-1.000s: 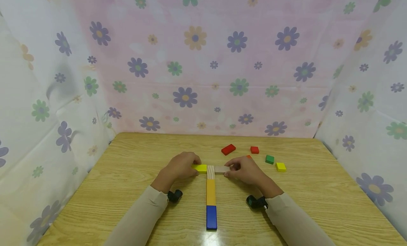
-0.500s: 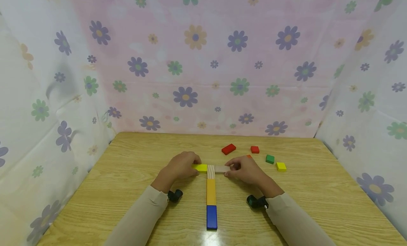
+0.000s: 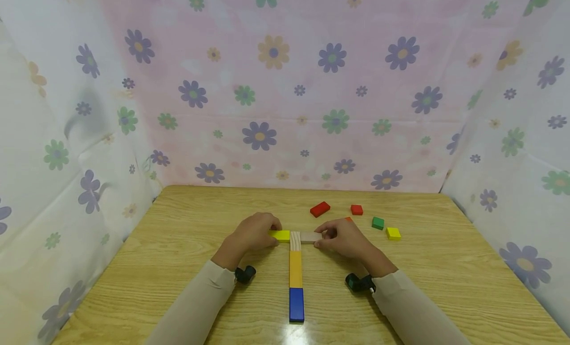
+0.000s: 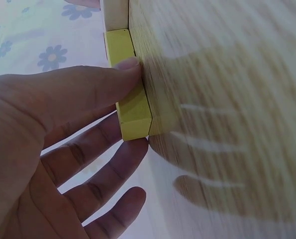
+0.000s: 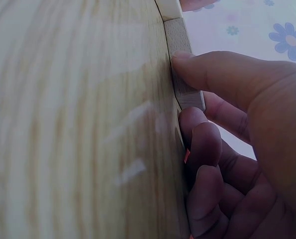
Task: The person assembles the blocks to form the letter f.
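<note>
My left hand (image 3: 255, 232) pinches a yellow block (image 3: 280, 236) between thumb and fingers; in the left wrist view the thumb lies across the yellow block (image 4: 134, 107). My right hand (image 3: 344, 240) pinches a greyish wooden block (image 3: 310, 238), whose bare end (image 5: 191, 101) shows in the right wrist view. Between the two stands the top of a pale striped wood block (image 3: 295, 241), and both held blocks meet its sides. Below it, end to end, lie an orange block (image 3: 296, 269) and a blue block (image 3: 296, 304), so the blocks form a T flat on the table.
Beyond my right hand lie a long red block (image 3: 320, 209), a small red block (image 3: 356, 210), a green block (image 3: 378, 223) and a small yellow block (image 3: 393, 233). An orange-red block (image 3: 349, 219) is mostly hidden by that hand. Flowered cloth (image 3: 294, 157) borders the wooden table (image 3: 200, 206).
</note>
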Available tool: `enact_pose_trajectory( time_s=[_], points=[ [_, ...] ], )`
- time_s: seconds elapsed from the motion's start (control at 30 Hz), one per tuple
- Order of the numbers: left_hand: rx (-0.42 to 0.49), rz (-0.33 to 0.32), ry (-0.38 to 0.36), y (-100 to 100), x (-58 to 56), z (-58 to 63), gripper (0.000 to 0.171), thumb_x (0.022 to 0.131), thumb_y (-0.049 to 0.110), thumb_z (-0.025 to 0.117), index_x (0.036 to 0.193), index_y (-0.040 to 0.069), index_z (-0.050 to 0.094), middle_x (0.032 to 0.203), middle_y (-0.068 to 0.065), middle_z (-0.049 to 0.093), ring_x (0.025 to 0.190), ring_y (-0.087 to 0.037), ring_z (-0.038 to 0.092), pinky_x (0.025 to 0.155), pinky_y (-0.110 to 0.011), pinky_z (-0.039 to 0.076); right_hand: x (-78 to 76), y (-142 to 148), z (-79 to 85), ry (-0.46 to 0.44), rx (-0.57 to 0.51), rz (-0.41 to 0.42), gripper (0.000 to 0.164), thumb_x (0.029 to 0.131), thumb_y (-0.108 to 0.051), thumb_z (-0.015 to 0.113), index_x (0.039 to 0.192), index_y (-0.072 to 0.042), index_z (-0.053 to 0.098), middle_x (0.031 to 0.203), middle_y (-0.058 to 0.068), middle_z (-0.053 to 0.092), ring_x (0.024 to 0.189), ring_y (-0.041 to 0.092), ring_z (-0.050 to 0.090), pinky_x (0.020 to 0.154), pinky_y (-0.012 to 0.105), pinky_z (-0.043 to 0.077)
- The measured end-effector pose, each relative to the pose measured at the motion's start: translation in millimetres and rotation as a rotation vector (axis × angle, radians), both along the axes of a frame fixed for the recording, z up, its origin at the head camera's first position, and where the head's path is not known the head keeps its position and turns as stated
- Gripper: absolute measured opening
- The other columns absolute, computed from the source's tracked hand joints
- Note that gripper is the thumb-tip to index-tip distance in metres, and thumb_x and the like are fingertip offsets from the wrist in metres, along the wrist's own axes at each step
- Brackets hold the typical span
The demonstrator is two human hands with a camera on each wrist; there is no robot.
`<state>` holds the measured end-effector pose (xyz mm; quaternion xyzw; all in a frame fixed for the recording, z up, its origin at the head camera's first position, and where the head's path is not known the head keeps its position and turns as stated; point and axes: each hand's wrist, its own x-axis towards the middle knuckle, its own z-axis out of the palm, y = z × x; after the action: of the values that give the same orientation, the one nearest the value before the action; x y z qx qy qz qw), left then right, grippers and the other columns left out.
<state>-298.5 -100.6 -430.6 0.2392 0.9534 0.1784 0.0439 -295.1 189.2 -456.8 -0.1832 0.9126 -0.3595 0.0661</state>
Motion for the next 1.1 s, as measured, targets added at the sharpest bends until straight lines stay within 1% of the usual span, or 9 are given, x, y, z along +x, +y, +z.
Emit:
enact_pose_trajectory(
  time_s=[0.2, 0.4, 0.53, 0.63, 0.7, 0.8, 0.97, 1.1],
  points=[
    [0.003, 0.001, -0.006, -1, 1.1, 2.2, 0.026, 0.085, 0.023, 0.087, 0.109, 0.018, 0.078, 0.107, 0.002, 0.071, 0.099, -0.017, 0.063, 0.088, -0.039, 0.054, -1.5, 0, -0.3, -0.005, 0.002, 0.006, 0.029, 0.087, -0.032, 0.085, 0.113, -0.021, 0.078, 0.084, -0.006, 0.068, 0.075, 0.016, 0.058, 0.065, 0.030, 0.049],
    [0.013, -0.004, -0.005, -1, 1.7, 3.5, 0.027, 0.085, 0.022, 0.087, 0.111, 0.017, 0.078, 0.109, 0.001, 0.071, 0.101, -0.018, 0.065, 0.089, -0.040, 0.055, -3.4, 1, 2.0, -0.001, 0.023, 0.027, 0.036, 0.088, -0.034, 0.084, 0.120, -0.020, 0.076, 0.085, -0.006, 0.068, 0.075, 0.015, 0.060, 0.066, 0.031, 0.051],
    [0.018, -0.002, -0.009, -1, 1.5, 3.0, 0.027, 0.085, 0.021, 0.087, 0.110, 0.017, 0.078, 0.109, 0.001, 0.072, 0.100, -0.018, 0.065, 0.089, -0.040, 0.055, -4.0, 3, 5.0, -0.005, 0.016, 0.033, 0.041, 0.087, -0.034, 0.085, 0.123, -0.018, 0.074, 0.087, -0.006, 0.069, 0.077, 0.015, 0.062, 0.068, 0.032, 0.052],
    [0.023, -0.002, -0.019, 0, 1.7, 2.7, 0.026, 0.085, 0.021, 0.087, 0.109, 0.017, 0.078, 0.108, 0.001, 0.072, 0.099, -0.017, 0.065, 0.088, -0.040, 0.055, -3.9, 4, 6.5, -0.017, 0.020, 0.018, 0.044, 0.086, -0.035, 0.085, 0.124, -0.017, 0.073, 0.089, -0.006, 0.070, 0.078, 0.015, 0.062, 0.068, 0.031, 0.052],
    [0.025, -0.002, -0.025, 0, 1.8, 2.5, 0.026, 0.085, 0.021, 0.087, 0.109, 0.017, 0.078, 0.108, 0.001, 0.072, 0.099, -0.017, 0.065, 0.089, -0.040, 0.055, -4.1, 5, 7.5, -0.024, 0.025, -0.005, 0.045, 0.085, -0.036, 0.086, 0.124, -0.018, 0.073, 0.089, -0.006, 0.070, 0.077, 0.016, 0.061, 0.066, 0.030, 0.053],
    [0.022, -0.002, -0.019, 0, 1.6, 1.8, 0.026, 0.086, 0.021, 0.087, 0.110, 0.018, 0.078, 0.108, 0.002, 0.072, 0.100, -0.017, 0.065, 0.089, -0.039, 0.055, -6.0, 7, 9.7, -0.012, 0.024, -0.036, 0.043, 0.086, -0.035, 0.085, 0.124, -0.019, 0.073, 0.089, -0.005, 0.070, 0.078, 0.016, 0.062, 0.065, 0.030, 0.053],
    [0.022, 0.000, -0.012, -1, 1.7, 1.5, 0.025, 0.085, 0.021, 0.087, 0.109, 0.019, 0.079, 0.108, 0.002, 0.072, 0.100, -0.017, 0.065, 0.089, -0.039, 0.055, -13.4, 7, 14.9, 0.032, 0.017, -0.068, 0.038, 0.089, -0.031, 0.082, 0.123, -0.015, 0.074, 0.089, -0.003, 0.070, 0.081, 0.018, 0.062, 0.068, 0.032, 0.053],
    [0.023, -0.006, -0.008, -2, 1.6, 0.7, 0.026, 0.085, 0.021, 0.087, 0.110, 0.018, 0.078, 0.109, 0.002, 0.072, 0.100, -0.017, 0.065, 0.090, -0.039, 0.055, -20.6, 5, 19.8, 0.037, 0.025, -0.086, 0.036, 0.091, -0.033, 0.081, 0.122, -0.015, 0.074, 0.089, -0.003, 0.069, 0.079, 0.018, 0.063, 0.067, 0.033, 0.053]
  ],
)
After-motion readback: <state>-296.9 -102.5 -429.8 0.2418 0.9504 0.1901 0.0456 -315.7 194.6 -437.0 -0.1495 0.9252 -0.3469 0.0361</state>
